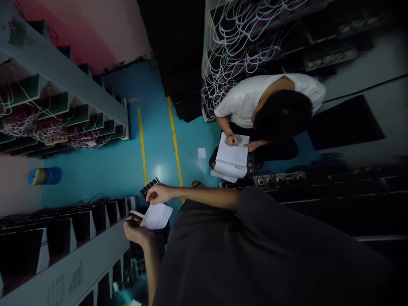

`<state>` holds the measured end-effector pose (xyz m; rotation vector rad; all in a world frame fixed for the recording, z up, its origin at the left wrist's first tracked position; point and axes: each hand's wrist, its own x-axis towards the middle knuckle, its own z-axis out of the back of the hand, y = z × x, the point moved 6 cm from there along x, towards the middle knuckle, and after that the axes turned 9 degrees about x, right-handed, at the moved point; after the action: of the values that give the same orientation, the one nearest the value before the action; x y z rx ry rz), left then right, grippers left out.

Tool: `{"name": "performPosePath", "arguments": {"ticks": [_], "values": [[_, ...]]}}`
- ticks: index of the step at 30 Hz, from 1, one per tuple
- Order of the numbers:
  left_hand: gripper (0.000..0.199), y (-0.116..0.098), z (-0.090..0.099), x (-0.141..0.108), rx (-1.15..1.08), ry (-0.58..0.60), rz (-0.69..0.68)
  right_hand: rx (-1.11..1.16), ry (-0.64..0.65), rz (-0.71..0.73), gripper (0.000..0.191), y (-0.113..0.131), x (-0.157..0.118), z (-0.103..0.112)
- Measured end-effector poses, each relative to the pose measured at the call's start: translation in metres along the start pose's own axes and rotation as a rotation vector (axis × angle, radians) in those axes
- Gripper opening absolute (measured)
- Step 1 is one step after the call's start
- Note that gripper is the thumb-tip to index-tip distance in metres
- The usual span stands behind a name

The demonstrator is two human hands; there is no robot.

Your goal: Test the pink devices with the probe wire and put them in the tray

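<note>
A white sheet of paper (157, 216) with faint marks hangs between my two hands. My right hand (160, 194) pinches its upper edge, fingers closed. My left hand (138, 231) is closed around a small dark flat object with a pale edge (137, 214), whose kind I cannot make out. The sheet's lower corner lies against that hand. Just beyond my right fingers shows a black panel with a grid of squares (149, 185), and I cannot tell whether they touch it.
A co-worker (270, 102) in a white shirt crouches, writing in an open notebook (232, 153). White cables (236, 51) hang from a rack behind. Shelving racks (79, 95) stand at left and lower left (92, 250). A paper square (202, 153) and a blue cylinder (46, 175) lie on the floor.
</note>
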<state>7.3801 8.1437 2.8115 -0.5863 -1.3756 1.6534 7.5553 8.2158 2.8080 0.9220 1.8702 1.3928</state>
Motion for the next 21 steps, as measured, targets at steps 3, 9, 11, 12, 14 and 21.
{"name": "performPosePath", "arguments": {"ticks": [3,9,11,12,14,21], "values": [[0.033,-0.028,0.017,-0.014,0.125,-0.164,-0.080,0.083,-0.008,-0.008,0.015,-0.001,0.000,-0.002],[0.029,-0.060,0.008,-0.030,0.618,0.128,-0.390,0.185,0.038,0.047,0.021,0.006,-0.001,-0.009],[0.032,-0.060,0.001,-0.033,0.694,0.202,-0.456,0.186,0.077,0.073,0.018,0.009,-0.002,-0.014],[0.032,-0.059,-0.001,-0.034,0.712,0.220,-0.467,0.183,0.092,0.083,0.016,0.009,-0.003,-0.016],[0.033,-0.057,-0.004,-0.035,0.739,0.243,-0.481,0.171,0.106,0.098,0.011,0.009,-0.004,-0.019],[0.034,-0.057,-0.009,-0.035,0.713,0.284,-0.487,0.130,0.094,0.119,0.010,0.008,-0.006,-0.015]]}}
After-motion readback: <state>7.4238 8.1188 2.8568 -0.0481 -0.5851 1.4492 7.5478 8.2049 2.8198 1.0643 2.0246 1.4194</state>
